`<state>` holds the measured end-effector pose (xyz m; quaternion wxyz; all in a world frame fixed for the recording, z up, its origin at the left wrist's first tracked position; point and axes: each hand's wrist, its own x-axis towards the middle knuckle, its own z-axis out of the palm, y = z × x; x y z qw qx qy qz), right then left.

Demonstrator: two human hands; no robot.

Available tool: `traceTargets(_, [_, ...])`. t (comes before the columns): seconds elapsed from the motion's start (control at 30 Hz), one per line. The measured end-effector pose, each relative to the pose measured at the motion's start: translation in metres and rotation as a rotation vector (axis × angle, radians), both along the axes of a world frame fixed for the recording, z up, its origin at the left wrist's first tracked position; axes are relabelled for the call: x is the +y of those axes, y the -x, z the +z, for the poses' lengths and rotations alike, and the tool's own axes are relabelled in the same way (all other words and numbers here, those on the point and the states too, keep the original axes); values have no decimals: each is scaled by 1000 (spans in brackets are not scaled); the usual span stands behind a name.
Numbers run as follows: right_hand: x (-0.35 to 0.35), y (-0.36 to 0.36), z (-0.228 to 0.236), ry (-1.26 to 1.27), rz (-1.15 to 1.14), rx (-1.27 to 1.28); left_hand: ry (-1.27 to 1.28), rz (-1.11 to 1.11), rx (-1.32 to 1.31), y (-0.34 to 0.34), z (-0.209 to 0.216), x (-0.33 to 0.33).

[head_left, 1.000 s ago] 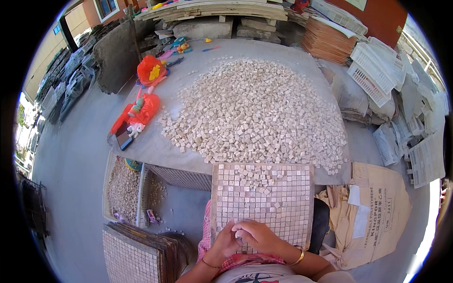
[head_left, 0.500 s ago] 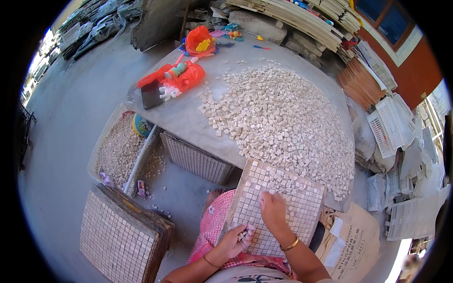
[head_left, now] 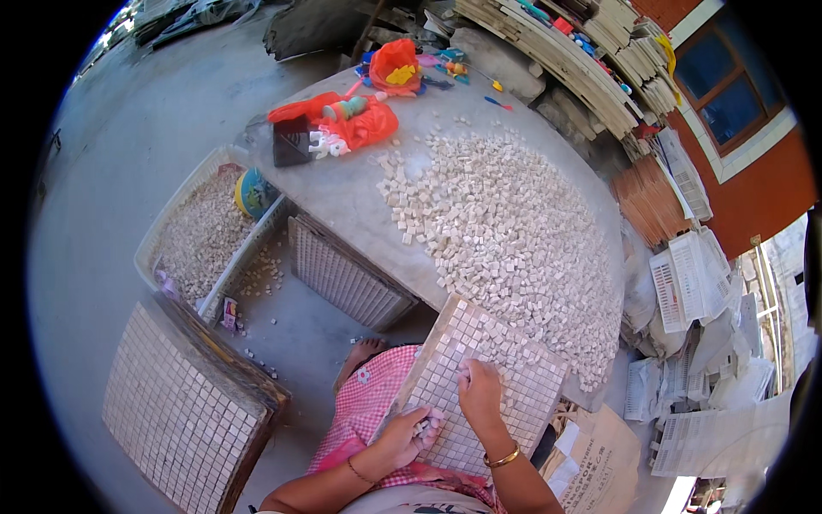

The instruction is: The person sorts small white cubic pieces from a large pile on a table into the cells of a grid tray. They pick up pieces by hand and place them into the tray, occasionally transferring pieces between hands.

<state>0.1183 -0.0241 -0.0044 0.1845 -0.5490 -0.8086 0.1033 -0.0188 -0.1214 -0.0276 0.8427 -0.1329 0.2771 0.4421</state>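
A square mosaic grid board (head_left: 505, 368), partly filled with small pale stone tiles, leans from my lap against the table edge. My right hand (head_left: 478, 390), with a gold bangle on its wrist, presses fingertips onto tiles near the board's middle. My left hand (head_left: 407, 433) is cupped at the board's lower left edge, closed around a few loose pale tiles. A big heap of loose tiles (head_left: 505, 240) covers the grey table (head_left: 342, 197) just beyond the board.
A stack of filled mosaic boards (head_left: 184, 403) stands at my left. Behind it, a white crate of tile chips (head_left: 197, 236) and a plastic basket (head_left: 342, 274) sit under the table. Red and orange bags with tools (head_left: 351, 120) lie at the table's far end. White grids are piled at right.
The view has swung to the left and tilted. My right hand moved up from my left hand to the board's middle. My left hand stays at the lower edge.
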Motion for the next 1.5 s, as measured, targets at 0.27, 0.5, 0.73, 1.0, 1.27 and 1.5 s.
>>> traceTargets(0.27, [-10, -5, 39, 318, 52, 257, -4, -10, 118, 4, 27, 14])
traceTargets(0.5, [30, -34, 37, 243, -67, 190, -101, -82, -35, -4, -1, 10])
traceTargets(0.73, [52, -36, 19, 157, -97, 59, -78, -87, -33, 1, 8, 8])
traceTargets(1.0, [51, -33, 25, 301, -74, 342, -82, -82, 32, 3, 10, 8])
traceTargets(1.27, [53, -21, 12, 292, -40, 6, -81, -79, 38, 4, 7, 9])
traceTargets(1.5, [52, -18, 9, 159, -7, 19, -117, -108, 179, 5, 13, 23])
